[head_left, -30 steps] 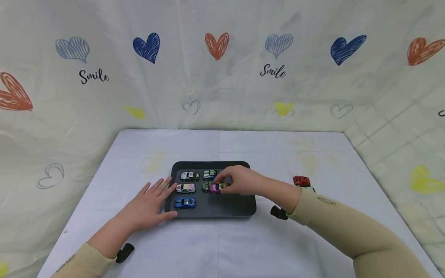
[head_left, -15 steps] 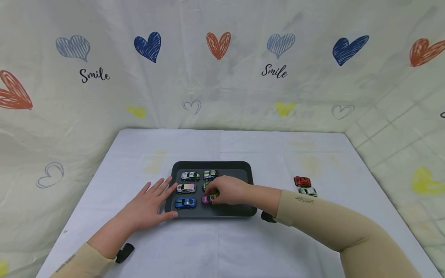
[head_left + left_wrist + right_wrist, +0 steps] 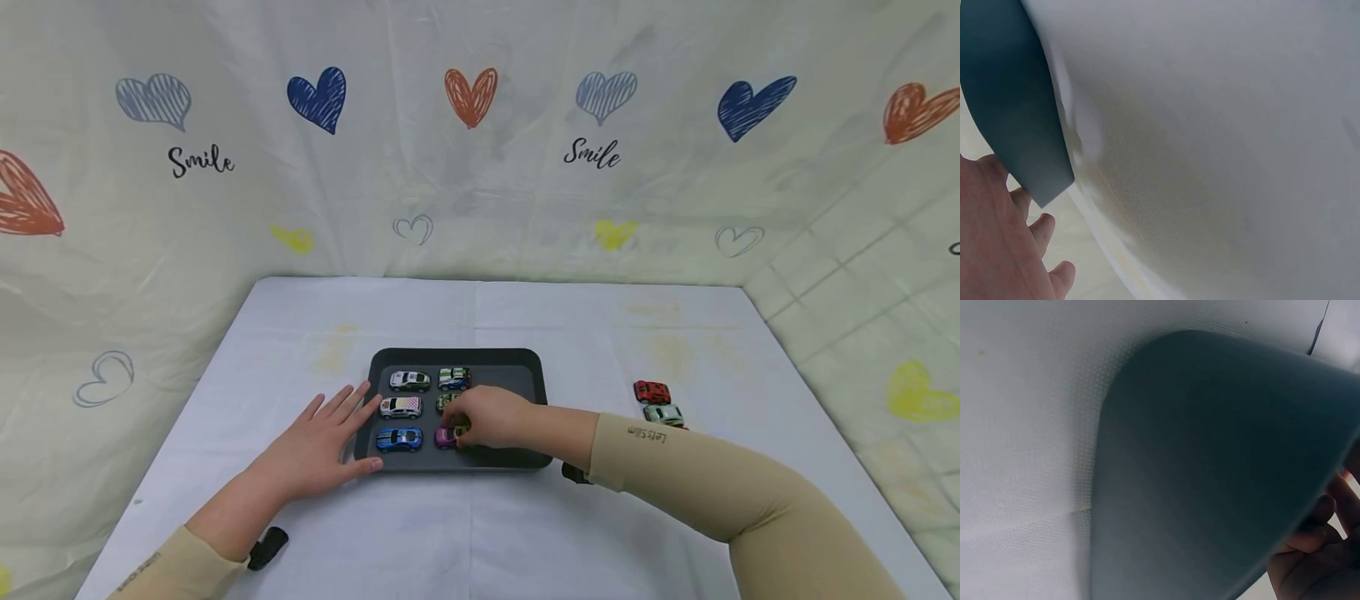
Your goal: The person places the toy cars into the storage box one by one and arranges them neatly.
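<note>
A dark grey tray (image 3: 459,357) lies on the table with toy cars in it. My right hand (image 3: 497,417) pinches a purple toy car (image 3: 447,437) on the tray floor, hiding part of it. Behind that car stand a green toy car (image 3: 444,403), partly covered by my fingers, and a blue-and-green one. In the left column are a white-and-green toy car (image 3: 409,381), a white-and-pink toy car (image 3: 401,407) and a blue toy car (image 3: 399,439). My left hand (image 3: 322,446) rests fingers spread at the tray's left edge. Both wrist views show mostly the tray's outer wall (image 3: 1016,94).
To the right of the tray, a red toy car (image 3: 652,392) and a pale toy car (image 3: 663,414) stand on the white-covered table (image 3: 585,333). A sliver of red shows beside my right sleeve (image 3: 675,467). A printed curtain (image 3: 525,192) hangs behind the table.
My right hand has carried the purple toy car toward the near side, from beside the green car to right of the blue one. It has barely moved lately; my left hand stays put.
</note>
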Motion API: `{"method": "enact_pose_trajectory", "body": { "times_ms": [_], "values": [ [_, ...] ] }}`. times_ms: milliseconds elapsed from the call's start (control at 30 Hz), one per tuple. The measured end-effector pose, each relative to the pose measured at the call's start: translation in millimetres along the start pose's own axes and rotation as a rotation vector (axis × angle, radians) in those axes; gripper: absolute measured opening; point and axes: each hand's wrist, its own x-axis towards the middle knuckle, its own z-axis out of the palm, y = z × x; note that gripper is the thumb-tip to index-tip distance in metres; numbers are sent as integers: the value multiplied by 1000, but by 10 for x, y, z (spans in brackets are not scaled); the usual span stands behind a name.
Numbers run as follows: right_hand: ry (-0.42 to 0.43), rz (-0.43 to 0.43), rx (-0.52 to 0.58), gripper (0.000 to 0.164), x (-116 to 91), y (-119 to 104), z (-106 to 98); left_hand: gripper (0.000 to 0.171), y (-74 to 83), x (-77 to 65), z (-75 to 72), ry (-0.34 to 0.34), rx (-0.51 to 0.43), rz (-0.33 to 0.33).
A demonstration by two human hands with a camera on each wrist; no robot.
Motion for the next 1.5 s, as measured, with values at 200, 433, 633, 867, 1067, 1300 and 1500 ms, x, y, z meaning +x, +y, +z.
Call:
{"method": "enact_pose_trajectory", "body": {
  "times_ms": [200, 433, 633, 867, 1067, 1300, 1500],
  "values": [
    [25, -30, -29, 28, -32, 7, -27, 92, 5, 2, 23, 7, 8, 6],
    [45, -20, -9, 31, -78, 4, -108, 91, 14, 5, 29, 17, 5, 9],
    [68, -8, 11, 35, -118, 30, -146, 92, 31, 1, 23, 7, 10, 2],
    [112, -2, 24, 35, -194, 73, -219, 91, 28, -13, 22, 20, -9, 7],
    [167, 10, 60, 38, -279, 188, -330, 90, -14, -23, 44, 35, -21, 15],
    [244, 46, 91, 41, -428, 459, -446, 91, -16, -26, 36, 13, -19, 9],
    [262, 135, 116, 41, -648, 762, -489, 91, -16, -25, 34, 19, -16, 12]
  ]
}}
